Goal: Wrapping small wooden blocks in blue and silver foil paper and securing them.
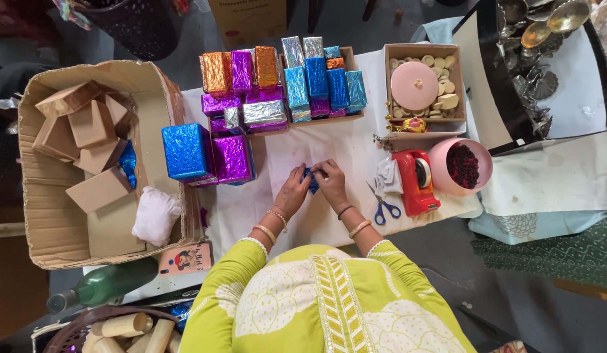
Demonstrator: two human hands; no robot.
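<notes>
Foil-wrapped boxes surround the work area: a large blue box (186,151) and a purple box (232,159) stand just left of the hands, with a tray of smaller wrapped boxes (287,82) behind them. Right of the hands lie blue-handled scissors (383,206), a red tape dispenser (416,181) and a pink bowl (462,167) of dark pieces. A cardboard carton (81,163) of plain boxes sits at far left. Nothing lies between the hands and the person.

Both hands meet at the middle of the white-covered counter (329,140). The left hand (293,191) and right hand (330,184) each pinch a small blue foil piece (311,180), grip pressed together on it from either side.

The piece is mostly hidden by the fingers; its long axis and heading cannot be determined.
</notes>
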